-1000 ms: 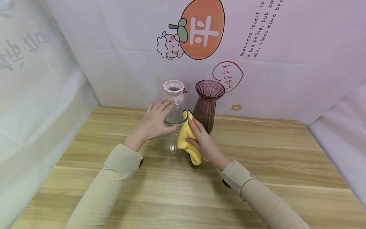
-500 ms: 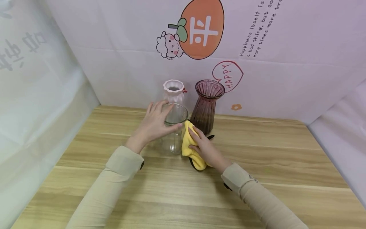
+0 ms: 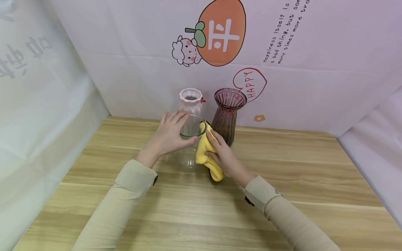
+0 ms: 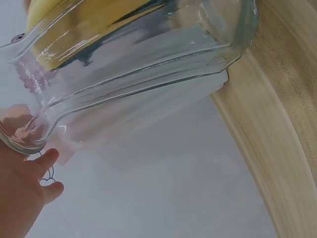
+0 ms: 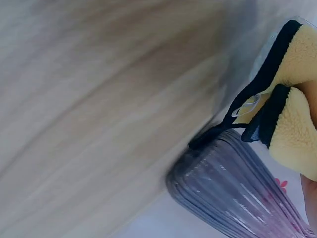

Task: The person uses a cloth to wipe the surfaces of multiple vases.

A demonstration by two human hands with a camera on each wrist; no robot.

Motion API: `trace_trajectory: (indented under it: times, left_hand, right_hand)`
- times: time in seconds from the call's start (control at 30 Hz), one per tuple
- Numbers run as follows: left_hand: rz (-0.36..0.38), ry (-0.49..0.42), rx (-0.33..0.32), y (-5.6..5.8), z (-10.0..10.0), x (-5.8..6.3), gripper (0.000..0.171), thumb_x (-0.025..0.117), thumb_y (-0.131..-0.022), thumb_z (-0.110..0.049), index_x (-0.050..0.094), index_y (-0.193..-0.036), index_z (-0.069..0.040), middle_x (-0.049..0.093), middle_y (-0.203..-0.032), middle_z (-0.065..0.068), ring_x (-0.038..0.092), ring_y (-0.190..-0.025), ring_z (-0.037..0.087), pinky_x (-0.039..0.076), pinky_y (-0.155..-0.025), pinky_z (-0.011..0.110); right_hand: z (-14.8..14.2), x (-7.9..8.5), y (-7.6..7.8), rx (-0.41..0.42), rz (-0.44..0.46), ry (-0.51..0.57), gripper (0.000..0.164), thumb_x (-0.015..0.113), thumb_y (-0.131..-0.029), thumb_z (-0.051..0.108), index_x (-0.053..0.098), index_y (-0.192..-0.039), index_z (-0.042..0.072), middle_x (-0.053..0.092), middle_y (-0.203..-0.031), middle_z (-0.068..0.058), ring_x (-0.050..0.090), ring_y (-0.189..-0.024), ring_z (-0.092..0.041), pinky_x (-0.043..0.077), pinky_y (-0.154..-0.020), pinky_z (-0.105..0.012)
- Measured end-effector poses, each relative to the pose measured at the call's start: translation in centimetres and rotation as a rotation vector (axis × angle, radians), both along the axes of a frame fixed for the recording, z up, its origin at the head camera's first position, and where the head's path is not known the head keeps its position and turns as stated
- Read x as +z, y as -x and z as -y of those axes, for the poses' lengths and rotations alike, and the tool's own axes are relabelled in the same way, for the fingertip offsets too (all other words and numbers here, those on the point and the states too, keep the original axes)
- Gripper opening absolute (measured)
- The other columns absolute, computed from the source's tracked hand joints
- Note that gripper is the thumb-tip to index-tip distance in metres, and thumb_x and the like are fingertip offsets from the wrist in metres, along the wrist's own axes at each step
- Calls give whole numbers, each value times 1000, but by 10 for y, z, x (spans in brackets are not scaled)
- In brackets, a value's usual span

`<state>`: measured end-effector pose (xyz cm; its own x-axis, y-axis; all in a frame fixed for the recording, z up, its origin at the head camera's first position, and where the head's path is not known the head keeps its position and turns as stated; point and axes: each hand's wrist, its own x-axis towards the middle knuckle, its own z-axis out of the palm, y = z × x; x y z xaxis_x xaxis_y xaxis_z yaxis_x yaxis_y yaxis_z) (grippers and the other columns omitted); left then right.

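A clear glass vase stands upright on the wooden table in the head view; its ribbed side fills much of the left wrist view. My left hand grips it near the rim, thumb in front and fingers spread around the far side. In my right hand is a bunched yellow cloth with dark edging, pressed along the right side of the vase just below the rim. The right wrist view shows the fluffy cloth with its black trim and a small loop.
Right behind the cloth stands a purple ribbed glass vase, flared at the top. A pale pink vase with a scalloped rim sits behind the clear one. A printed white backdrop rises along the table's back edge.
My right hand slid the cloth down the vase's side toward me half a second ago, and has now brought it back up near the rim. My left hand keeps its hold.
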<state>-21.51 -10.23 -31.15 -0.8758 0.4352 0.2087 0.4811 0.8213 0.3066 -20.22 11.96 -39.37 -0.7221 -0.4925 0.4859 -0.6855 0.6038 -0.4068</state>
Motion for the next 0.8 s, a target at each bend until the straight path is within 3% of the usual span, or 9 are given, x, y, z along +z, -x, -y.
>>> trace_trajectory:
  times: [0.1,0.27,0.53,0.8]
  left_hand:
    - [-5,-11,-19,-1,1,-1,82,57,-86,-50,31,-149,-4,31,-155,13,19,-147,35,5,-121,57]
    - [1,0,-18,-1,1,-2,85,56,-86,-53,27,-150,-5,27,-158,12,17,-148,34,3,-121,57]
    - [31,30,35,-1,-2,-3,95,51,-84,-66,21,-153,-8,16,-161,12,12,-149,35,2,-121,57]
    - [48,23,86,-1,-5,-1,97,52,-82,-69,22,-153,-9,16,-161,13,14,-148,35,3,-121,57]
  right_hand:
    - [2,3,0,-1,-13,9,68,67,-85,8,36,-144,-4,37,-144,-29,45,-129,-43,47,-101,-50]
    - [2,4,-3,-20,51,-27,67,66,-87,11,35,-145,-1,34,-147,-27,45,-130,-42,48,-100,-49]
    - [-3,-8,-5,-35,149,-97,67,64,-89,14,34,-147,2,31,-149,-27,45,-130,-44,48,-99,-51]
    - [-11,-19,-4,-26,205,-159,64,62,-91,13,33,-148,4,30,-149,-28,45,-129,-45,47,-100,-52]
